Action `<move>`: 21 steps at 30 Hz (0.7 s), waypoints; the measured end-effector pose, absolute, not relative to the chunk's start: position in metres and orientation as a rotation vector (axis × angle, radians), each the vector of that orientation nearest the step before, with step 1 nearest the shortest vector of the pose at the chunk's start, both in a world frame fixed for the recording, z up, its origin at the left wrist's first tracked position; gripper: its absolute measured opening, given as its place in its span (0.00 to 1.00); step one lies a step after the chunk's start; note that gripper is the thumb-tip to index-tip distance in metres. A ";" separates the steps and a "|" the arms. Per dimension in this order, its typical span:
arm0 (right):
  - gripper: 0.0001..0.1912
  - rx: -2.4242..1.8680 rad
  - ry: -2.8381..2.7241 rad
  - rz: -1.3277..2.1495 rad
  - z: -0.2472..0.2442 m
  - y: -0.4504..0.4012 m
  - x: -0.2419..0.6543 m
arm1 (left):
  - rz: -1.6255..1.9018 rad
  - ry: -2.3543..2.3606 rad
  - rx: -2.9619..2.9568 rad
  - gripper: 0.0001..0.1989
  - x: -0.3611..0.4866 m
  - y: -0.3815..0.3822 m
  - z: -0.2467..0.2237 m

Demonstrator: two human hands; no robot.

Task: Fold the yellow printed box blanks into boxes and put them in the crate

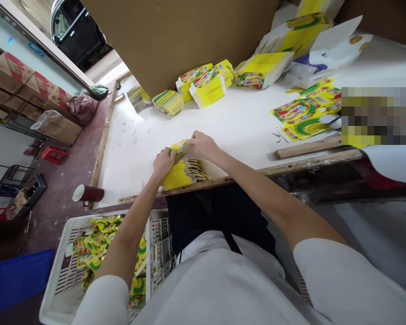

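Note:
My left hand (163, 162) is closed on a yellow and green flat carton (178, 149) above the near edge of the white table. Pinched fingers of my right hand (202, 144) are at the carton's right end, by its pale flaps. Right below both hands, a fanned stack of yellow flat cartons (181, 175) lies along the wooden edge, its brownish flap ends pointing right. What lies between my right fingertips is small and partly hidden, but it looks like the carton's end flap.
Bundles of yellow cartons (211, 88) stand against a large brown cardboard sheet (189, 40). More printed cartons (304, 113) lie at the right, near a wooden bar (307, 148) and another person's blurred area. A maroon mug (94, 193) juts at the left corner; a white crate (54, 280) holds filled-looking packs.

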State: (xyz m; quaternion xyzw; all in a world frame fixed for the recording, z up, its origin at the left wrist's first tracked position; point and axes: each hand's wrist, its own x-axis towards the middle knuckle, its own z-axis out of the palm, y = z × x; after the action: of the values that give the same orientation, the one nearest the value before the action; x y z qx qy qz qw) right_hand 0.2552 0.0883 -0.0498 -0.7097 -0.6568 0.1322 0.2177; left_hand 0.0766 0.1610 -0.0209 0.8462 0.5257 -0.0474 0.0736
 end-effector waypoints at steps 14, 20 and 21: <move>0.17 -2.039 -1.743 0.345 -0.052 0.115 0.236 | -0.179 1.583 2.550 0.20 0.076 0.161 -0.020; 0.19 -2.145 -1.527 0.501 -0.050 0.119 0.216 | -0.166 1.587 2.533 0.20 0.077 0.162 -0.020; 0.20 -2.149 -1.497 0.543 -0.049 0.119 0.212 | -0.161 1.583 2.531 0.19 0.077 0.162 -0.020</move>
State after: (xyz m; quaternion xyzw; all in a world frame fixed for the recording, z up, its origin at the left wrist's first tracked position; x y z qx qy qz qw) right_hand 0.2118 0.1194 -0.0492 -0.7816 -0.5446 0.1976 0.2312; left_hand 0.0769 0.1621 -0.0196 0.8440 0.5281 -0.0537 0.0760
